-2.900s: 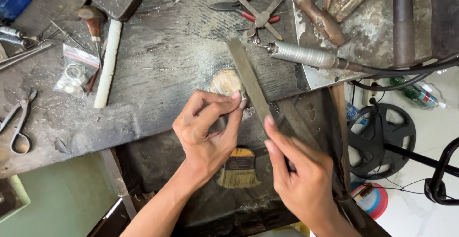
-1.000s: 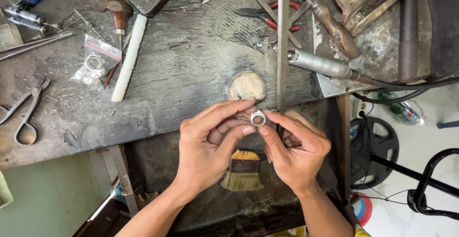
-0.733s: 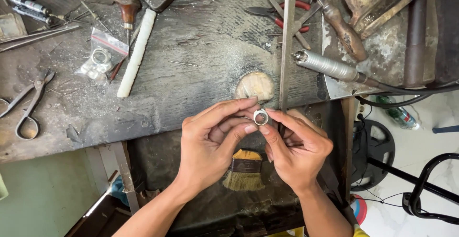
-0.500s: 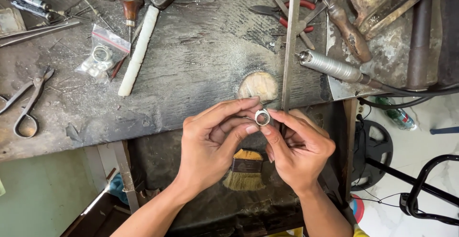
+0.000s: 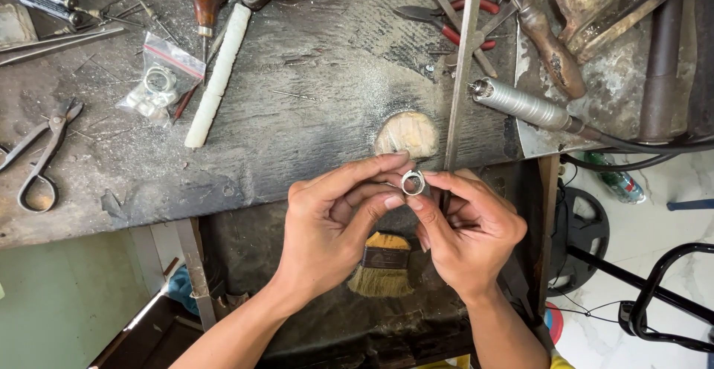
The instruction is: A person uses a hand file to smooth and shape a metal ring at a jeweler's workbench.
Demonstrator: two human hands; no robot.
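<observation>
A small silver ring is pinched between the fingertips of both hands, just in front of the worn bench's edge. My left hand grips it from the left with thumb and forefinger. My right hand grips it from the right and also holds a long flat metal file that stands up past the ring across the bench. A rounded wooden bench pin sits just behind the ring. A small brush lies in the tray below my hands.
On the dark bench lie a white stick, a plastic bag with rings, scissors-like shears, red-handled pliers, a wooden-handled tool and a metal rotary handpiece with its cable. A black frame stands at right.
Earlier my right hand was filing against the bench pin while the left steadied the piece. Now both hands hold the ring up together, with the file upright. In the last second little has moved.
</observation>
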